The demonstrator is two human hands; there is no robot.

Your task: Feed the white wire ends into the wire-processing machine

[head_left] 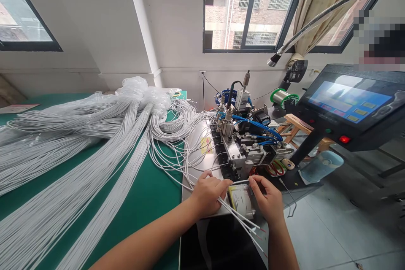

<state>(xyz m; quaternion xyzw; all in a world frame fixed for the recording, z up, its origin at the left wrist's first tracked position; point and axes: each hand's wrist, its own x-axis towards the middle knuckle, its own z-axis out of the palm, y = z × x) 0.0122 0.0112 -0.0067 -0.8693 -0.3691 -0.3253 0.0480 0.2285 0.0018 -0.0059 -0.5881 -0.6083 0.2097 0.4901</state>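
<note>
My left hand (211,194) is closed around several white cables (236,213), whose stripped ends with reddish tips hang toward the lower right. One cable (239,182) runs from the left thumb and forefinger across to my right hand (267,199). There the right thumb and fingertips pinch its end. Both hands are in front of a bench machine (247,135) with metal cylinders and blue air tubes. Just below the stretched cable, between the hands, sits a white cylindrical part (242,200) with a yellow edge. Fine detail of the pinched cable end is hidden by the fingers.
Long bundles of white cable (104,168) cover the green table (164,215) at left, some wrapped in clear plastic (134,88). A control screen (351,97) and a green solder-wire spool (284,98) stand at right. A flexible tube (332,2) arches overhead. Another person is partly visible at upper right.
</note>
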